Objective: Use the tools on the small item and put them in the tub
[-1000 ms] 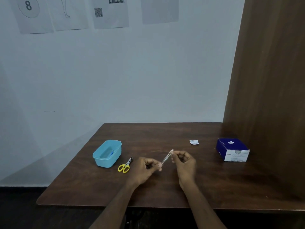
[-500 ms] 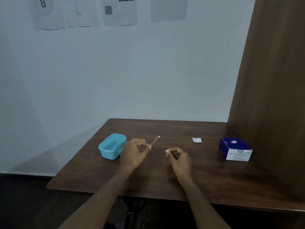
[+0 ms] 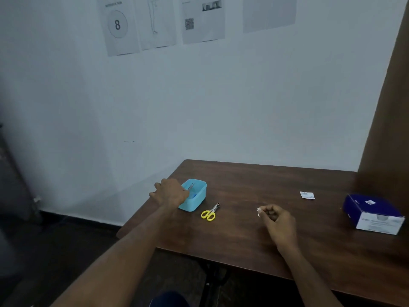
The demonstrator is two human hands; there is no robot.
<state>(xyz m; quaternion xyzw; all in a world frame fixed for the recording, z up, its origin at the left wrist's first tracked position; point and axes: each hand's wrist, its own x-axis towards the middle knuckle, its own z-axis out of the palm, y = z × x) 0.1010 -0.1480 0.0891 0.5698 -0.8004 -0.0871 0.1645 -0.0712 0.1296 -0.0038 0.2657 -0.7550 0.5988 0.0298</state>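
A person's left hand (image 3: 169, 193) hung over the near rim of a light blue tub (image 3: 194, 197), fingers curled round a thin grey tool (image 3: 190, 186) whose tip slanted down inside the tub; what exactly the tool was could not be made out, and the fingertips themselves were hidden behind the back of the hand. The right hand (image 3: 276, 219), well apart to the other side, rested low over the brown table (image 3: 243, 235), thumb and forefinger pinching a tiny white scrap (image 3: 258, 212) that stuck out just beyond the fingertips. Yellow-handled scissors (image 3: 210, 212) lay between the two hands, just beside the tub and nearer the left fingers. Beyond the right fingers lay a small white sachet (image 3: 307, 195), and further out to that side sat a dark blue box (image 3: 374, 214). Printed sheets (image 3: 159, 23) hung on the wall behind.

The risks looked small but real: the scrap was so slight that any loosening of the pinch could let it drop unnoticed onto the dark wood. The tub appeared light, and the left wrist, pressing against its rim, could tip or slide it towards the table edge close by. Let go at a slant, the tool might bounce out over the rim.
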